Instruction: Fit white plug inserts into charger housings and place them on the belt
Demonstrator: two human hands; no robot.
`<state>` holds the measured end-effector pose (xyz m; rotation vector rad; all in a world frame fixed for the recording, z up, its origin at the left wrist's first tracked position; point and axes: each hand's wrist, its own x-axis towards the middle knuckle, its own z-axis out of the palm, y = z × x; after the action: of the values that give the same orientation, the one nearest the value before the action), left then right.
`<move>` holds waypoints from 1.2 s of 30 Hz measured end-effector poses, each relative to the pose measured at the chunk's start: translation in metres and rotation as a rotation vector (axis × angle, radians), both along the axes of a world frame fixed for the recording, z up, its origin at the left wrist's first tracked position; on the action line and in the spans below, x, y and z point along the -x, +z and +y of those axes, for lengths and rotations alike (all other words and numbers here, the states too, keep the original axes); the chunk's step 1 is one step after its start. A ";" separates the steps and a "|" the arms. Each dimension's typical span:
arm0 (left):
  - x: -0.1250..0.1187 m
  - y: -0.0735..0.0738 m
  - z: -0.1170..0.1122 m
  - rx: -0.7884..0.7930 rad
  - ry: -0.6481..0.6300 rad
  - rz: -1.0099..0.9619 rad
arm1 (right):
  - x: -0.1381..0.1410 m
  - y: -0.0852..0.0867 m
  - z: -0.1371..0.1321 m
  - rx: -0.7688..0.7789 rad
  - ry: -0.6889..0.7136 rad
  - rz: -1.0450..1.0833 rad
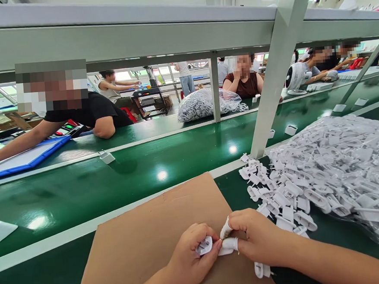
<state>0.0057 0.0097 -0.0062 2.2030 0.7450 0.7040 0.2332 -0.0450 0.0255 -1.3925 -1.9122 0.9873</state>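
Observation:
My left hand (191, 258) is curled around a small white plastic plug part (204, 246), whose oval open end faces up between thumb and fingers. Touching the left fingertips, my right hand (256, 237) is pinched, with white covers on its thumb and index finger. Whatever sits between those right fingertips is too small or hidden to make out. A white piece shows partly under the right thumb. Both hands are above a brown cardboard sheet (156, 231). Below my right wrist lies another white plug part (262, 270) at the cardboard's edge.
A big heap of white plug parts (341, 170) in clear plastic spreads at right. Beyond the cardboard runs a green conveyor belt (177, 156) carrying scattered white pieces. A slanted metal post (266, 84) and a shelf beam (120, 41) stand ahead. Co-workers sit across the belt.

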 end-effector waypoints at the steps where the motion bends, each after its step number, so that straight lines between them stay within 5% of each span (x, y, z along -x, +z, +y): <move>1: 0.000 0.000 0.000 0.031 0.004 0.000 | -0.001 0.000 0.000 -0.004 0.000 -0.002; 11: 0.001 0.005 0.002 0.320 0.063 -0.026 | -0.005 0.001 0.000 -0.039 -0.008 -0.084; 36: 0.005 0.000 0.002 0.319 0.068 -0.114 | -0.003 0.015 -0.003 0.105 0.032 -0.122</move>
<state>0.0011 0.0119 -0.0060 1.8418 0.8165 0.6861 0.2364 -0.0476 0.0407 -1.5177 -2.0013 1.0534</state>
